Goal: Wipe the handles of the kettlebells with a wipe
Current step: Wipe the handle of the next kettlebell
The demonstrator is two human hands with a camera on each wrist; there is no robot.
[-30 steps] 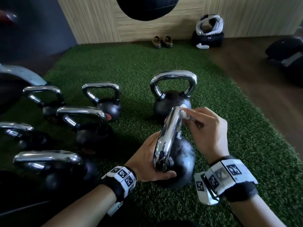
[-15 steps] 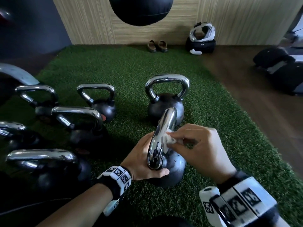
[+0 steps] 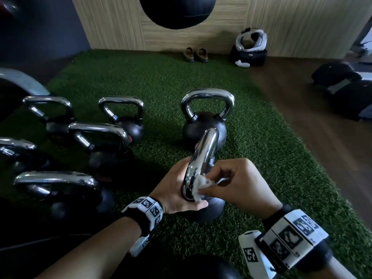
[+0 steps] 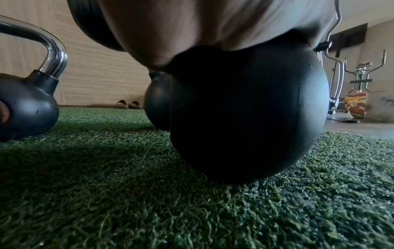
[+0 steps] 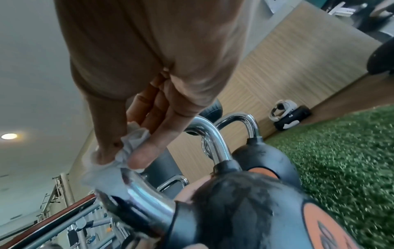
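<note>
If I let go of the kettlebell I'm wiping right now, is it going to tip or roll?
Probably it would rock rather than stay put: the kettlebell has a rounded black body that meets the turf on a small patch, and the left hand steadies it. It looks heavy for its size. The chrome handle looks slick.

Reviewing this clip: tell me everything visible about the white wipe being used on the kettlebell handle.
The small crumpled white wipe looks like thin, soft tissue or cloth, bunched into folds. The right hand pinches it between thumb and fingertips and presses it against the near lower end of the shiny chrome handle of the black kettlebell, close to where handle meets ball. The right wrist view shows part of it draped over that curved metal.
</note>
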